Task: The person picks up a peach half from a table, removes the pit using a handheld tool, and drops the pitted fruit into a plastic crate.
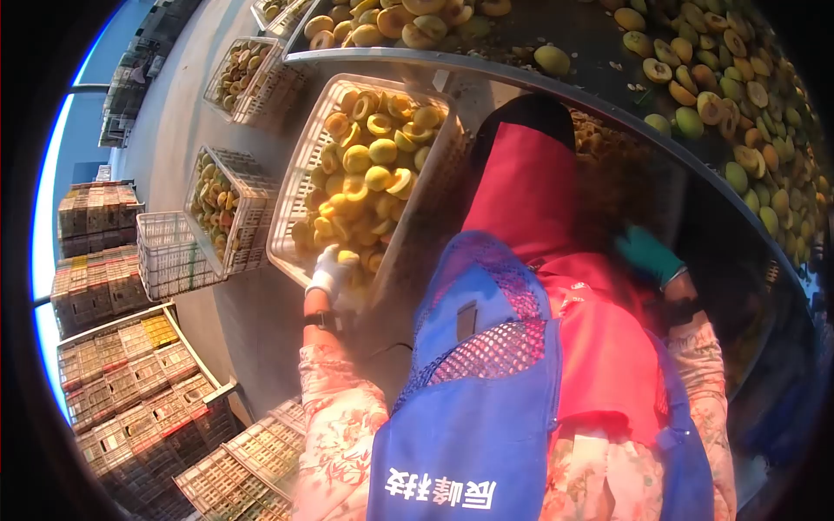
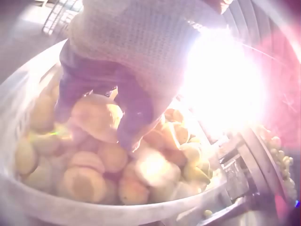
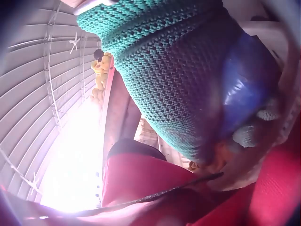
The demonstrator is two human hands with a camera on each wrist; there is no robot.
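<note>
blue apron (image 1: 486, 417), left hand (image 1: 333, 271) on peach halves (image 1: 373, 165) in crate (image 1: 300, 174)

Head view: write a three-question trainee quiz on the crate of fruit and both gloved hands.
1. True or false: the tilted white crate holds halved yellow fruit.
2. Which glove colour is on the left hand? A white, B teal, C red.
3. Fill in: the right hand wears a ____ glove.
Key: 1 true; 2 A; 3 teal.
</note>
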